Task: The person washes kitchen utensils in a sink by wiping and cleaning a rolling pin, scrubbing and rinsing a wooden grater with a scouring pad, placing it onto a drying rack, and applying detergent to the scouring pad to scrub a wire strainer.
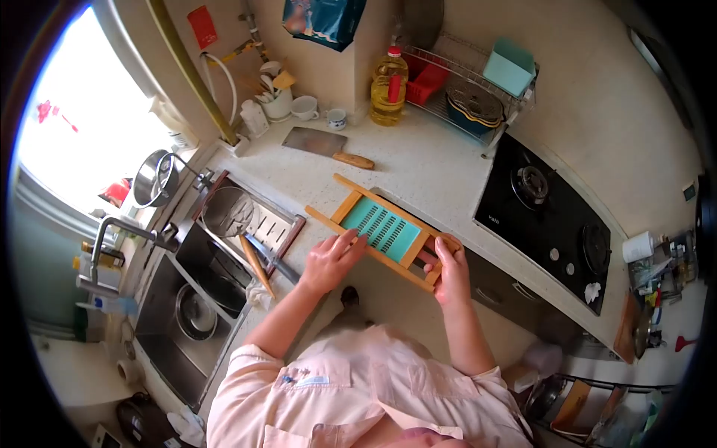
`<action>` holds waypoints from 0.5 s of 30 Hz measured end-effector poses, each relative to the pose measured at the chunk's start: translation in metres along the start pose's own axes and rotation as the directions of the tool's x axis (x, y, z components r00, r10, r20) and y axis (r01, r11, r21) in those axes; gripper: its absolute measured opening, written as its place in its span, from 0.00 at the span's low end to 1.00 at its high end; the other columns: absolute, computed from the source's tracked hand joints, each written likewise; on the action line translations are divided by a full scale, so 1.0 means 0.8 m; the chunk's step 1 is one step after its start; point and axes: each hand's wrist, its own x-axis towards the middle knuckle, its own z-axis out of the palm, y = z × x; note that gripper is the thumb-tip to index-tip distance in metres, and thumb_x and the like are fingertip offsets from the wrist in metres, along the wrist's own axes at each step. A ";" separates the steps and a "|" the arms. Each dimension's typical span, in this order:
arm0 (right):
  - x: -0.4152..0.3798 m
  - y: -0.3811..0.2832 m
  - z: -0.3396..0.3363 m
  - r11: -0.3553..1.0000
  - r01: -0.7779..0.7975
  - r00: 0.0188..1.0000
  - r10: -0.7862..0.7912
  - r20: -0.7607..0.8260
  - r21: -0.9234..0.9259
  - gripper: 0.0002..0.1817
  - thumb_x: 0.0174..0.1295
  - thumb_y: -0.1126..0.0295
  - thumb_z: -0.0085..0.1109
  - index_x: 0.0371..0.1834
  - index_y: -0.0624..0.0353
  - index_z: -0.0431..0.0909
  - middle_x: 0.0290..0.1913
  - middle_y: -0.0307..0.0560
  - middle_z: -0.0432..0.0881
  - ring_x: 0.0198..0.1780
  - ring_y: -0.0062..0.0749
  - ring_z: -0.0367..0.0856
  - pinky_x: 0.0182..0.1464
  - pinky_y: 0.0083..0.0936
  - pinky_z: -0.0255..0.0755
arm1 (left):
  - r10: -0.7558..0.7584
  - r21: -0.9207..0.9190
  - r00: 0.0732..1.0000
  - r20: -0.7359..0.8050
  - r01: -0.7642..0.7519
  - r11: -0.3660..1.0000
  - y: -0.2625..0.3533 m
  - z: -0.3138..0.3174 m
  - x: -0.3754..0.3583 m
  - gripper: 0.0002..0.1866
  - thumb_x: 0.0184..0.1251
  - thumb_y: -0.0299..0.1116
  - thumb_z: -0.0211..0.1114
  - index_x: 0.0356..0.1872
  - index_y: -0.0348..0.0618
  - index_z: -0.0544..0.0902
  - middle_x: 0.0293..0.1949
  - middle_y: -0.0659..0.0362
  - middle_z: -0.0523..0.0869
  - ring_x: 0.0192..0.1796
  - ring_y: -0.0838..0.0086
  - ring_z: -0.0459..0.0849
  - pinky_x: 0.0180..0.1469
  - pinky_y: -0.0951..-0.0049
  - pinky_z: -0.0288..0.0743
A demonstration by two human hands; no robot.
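Observation:
A wooden-framed grater (382,228) with a green slotted plate is held tilted above the counter's front edge. My right hand (450,270) is wrapped round the frame's lower right end. At the plate's left side, my left hand (332,261) rests with its fingertips on the grater's edge, its fingers bent and close together; whether anything is under them is hidden. Behind the grater, a cleaver (317,142) with a wooden handle lies flat on the counter (418,160).
To the left are a double sink (175,358), a faucet (112,224) and a strainer (226,212) on a drainboard. An oil bottle (388,88) and a dish rack (463,71) stand at the back. A black gas stove (549,216) is on the right.

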 end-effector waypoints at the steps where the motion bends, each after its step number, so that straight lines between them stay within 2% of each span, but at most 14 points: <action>1: 0.005 -0.004 -0.005 1.000 -0.023 1.000 0.023 0.008 -0.010 0.15 0.62 0.67 0.52 0.49 0.56 0.61 0.45 0.47 0.74 0.41 0.32 0.78 0.25 0.17 0.66 | 0.013 -0.039 0.999 0.035 -0.012 0.999 -0.007 0.002 0.008 0.17 0.48 0.30 0.65 0.43 0.49 0.78 0.41 0.64 0.77 0.31 0.75 0.78 0.26 0.77 0.73; 2: 0.017 -0.010 -0.004 0.999 -0.028 0.999 0.028 0.026 -0.018 0.15 0.62 0.67 0.52 0.49 0.56 0.61 0.45 0.48 0.75 0.41 0.33 0.78 0.25 0.17 0.67 | 0.021 -0.063 0.999 0.024 -0.019 0.998 -0.017 0.010 0.016 0.16 0.48 0.31 0.65 0.42 0.49 0.79 0.40 0.64 0.77 0.31 0.75 0.79 0.26 0.76 0.73; 3: 0.019 -0.023 0.004 0.998 -0.026 0.998 0.029 0.047 -0.054 0.16 0.65 0.61 0.47 0.50 0.58 0.63 0.46 0.50 0.75 0.43 0.34 0.78 0.28 0.18 0.70 | 0.026 -0.089 1.000 0.013 -0.025 0.996 -0.025 0.016 0.024 0.16 0.48 0.31 0.65 0.42 0.49 0.79 0.39 0.63 0.78 0.31 0.74 0.79 0.26 0.76 0.73; 4: 0.032 -0.033 0.009 1.000 -0.026 0.993 0.025 0.117 0.006 0.18 0.66 0.58 0.44 0.51 0.58 0.63 0.46 0.51 0.75 0.44 0.34 0.78 0.31 0.20 0.70 | 0.031 -0.114 1.000 -0.001 -0.031 0.993 -0.034 0.023 0.036 0.16 0.48 0.31 0.65 0.42 0.49 0.80 0.38 0.63 0.79 0.31 0.74 0.79 0.26 0.75 0.73; 6: 0.055 -0.054 0.014 0.991 -0.057 0.968 0.026 0.249 0.118 0.21 0.67 0.53 0.39 0.53 0.58 0.64 0.47 0.52 0.76 0.45 0.33 0.78 0.35 0.23 0.72 | -0.143 -0.253 0.990 -0.004 0.137 0.958 -0.043 0.027 0.065 0.15 0.49 0.32 0.65 0.41 0.47 0.80 0.34 0.61 0.80 0.30 0.71 0.80 0.27 0.73 0.74; 7: 0.069 -0.061 0.007 1.000 0.015 0.953 -0.021 0.302 0.023 0.26 0.67 0.48 0.33 0.56 0.58 0.65 0.48 0.50 0.75 0.46 0.30 0.76 0.42 0.25 0.70 | -0.232 -0.317 0.973 0.011 0.223 0.922 -0.046 0.028 0.080 0.14 0.49 0.32 0.66 0.40 0.46 0.81 0.32 0.60 0.80 0.30 0.69 0.80 0.28 0.73 0.74; 8: 0.083 -0.062 0.008 0.990 0.093 0.963 -0.063 0.263 -0.104 0.26 0.67 0.48 0.34 0.56 0.57 0.65 0.48 0.48 0.75 0.46 0.29 0.76 0.42 0.24 0.70 | -0.313 -0.396 0.946 0.084 0.320 0.861 -0.052 0.032 0.091 0.14 0.49 0.32 0.66 0.40 0.45 0.81 0.32 0.59 0.81 0.30 0.67 0.80 0.28 0.72 0.74; 10: 0.110 -0.059 0.009 0.909 0.216 0.967 -0.149 0.208 -0.357 0.25 0.67 0.49 0.36 0.56 0.57 0.65 0.49 0.45 0.75 0.46 0.27 0.75 0.43 0.23 0.68 | -0.448 -0.508 0.858 0.252 0.511 0.693 -0.065 0.045 0.111 0.14 0.50 0.33 0.66 0.40 0.42 0.81 0.31 0.56 0.81 0.30 0.63 0.81 0.29 0.72 0.73; 11: 0.125 -0.050 0.010 0.818 0.248 0.966 -0.170 0.193 -0.519 0.24 0.67 0.51 0.38 0.56 0.56 0.66 0.49 0.41 0.74 0.45 0.25 0.73 0.41 0.20 0.67 | -0.473 -0.594 0.817 0.330 0.569 0.569 -0.076 0.062 0.115 0.15 0.53 0.33 0.66 0.40 0.37 0.80 0.30 0.58 0.83 0.29 0.69 0.81 0.29 0.74 0.72; 12: 0.138 -0.040 0.008 0.763 0.266 0.962 -0.175 0.208 -0.589 0.21 0.67 0.54 0.41 0.56 0.55 0.66 0.50 0.39 0.74 0.44 0.23 0.73 0.40 0.19 0.67 | -0.505 -0.662 0.749 0.429 0.641 0.388 -0.081 0.071 0.122 0.15 0.54 0.33 0.66 0.40 0.36 0.80 0.29 0.59 0.83 0.29 0.72 0.80 0.29 0.76 0.72; 14: 0.157 -0.023 0.006 0.732 0.300 0.944 -0.133 0.303 -0.612 0.21 0.67 0.55 0.42 0.57 0.55 0.66 0.48 0.38 0.75 0.42 0.22 0.75 0.39 0.17 0.67 | -0.492 -0.698 0.605 0.626 0.716 -0.009 -0.088 0.088 0.136 0.15 0.56 0.34 0.65 0.40 0.33 0.80 0.27 0.61 0.82 0.28 0.79 0.78 0.29 0.79 0.70; 15: 0.165 -0.019 0.006 0.726 0.272 0.945 -0.077 0.319 -0.631 0.20 0.66 0.56 0.44 0.55 0.58 0.68 0.45 0.38 0.76 0.39 0.21 0.75 0.39 0.18 0.68 | -0.493 -0.660 0.549 0.675 0.748 -0.070 -0.092 0.095 0.144 0.15 0.58 0.34 0.65 0.38 0.31 0.80 0.25 0.63 0.80 0.27 0.85 0.73 0.29 0.82 0.68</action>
